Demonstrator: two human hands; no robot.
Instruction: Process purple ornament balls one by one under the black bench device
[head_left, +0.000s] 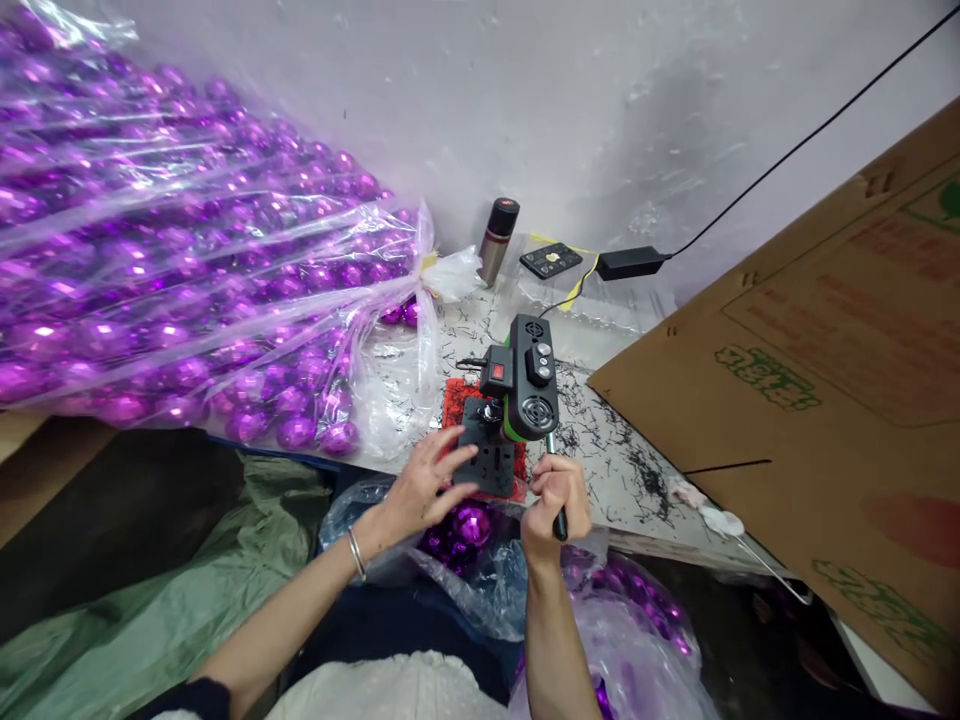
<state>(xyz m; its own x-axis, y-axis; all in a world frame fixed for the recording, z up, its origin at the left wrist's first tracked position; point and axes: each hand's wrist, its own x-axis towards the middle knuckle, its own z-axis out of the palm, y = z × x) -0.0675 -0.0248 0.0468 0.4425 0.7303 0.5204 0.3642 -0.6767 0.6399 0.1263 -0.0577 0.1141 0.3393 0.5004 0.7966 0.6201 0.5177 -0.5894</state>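
A small black bench machine [534, 378] with a red switch and round vents stands on a red mat [456, 402] on the table. My right hand [556, 495] is wrapped round the machine's lever [560, 522], whose black tip shows below the fist. Fingers spread, my left hand [429, 488] lies at the left edge of the machine's dark base plate [486, 458]; I see nothing held in it. Just below the plate, shiny purple balls [472, 522] sit in an open clear plastic bag [495, 590] on my lap side.
A big tied bag of purple balls [187, 270] fills the left. Behind the machine are a thermos [498, 242], a black remote-like panel [551, 261] and a power adapter [630, 263] with its cord. Black scraps [637, 460] litter the table. A cardboard box [810, 380] stands at right.
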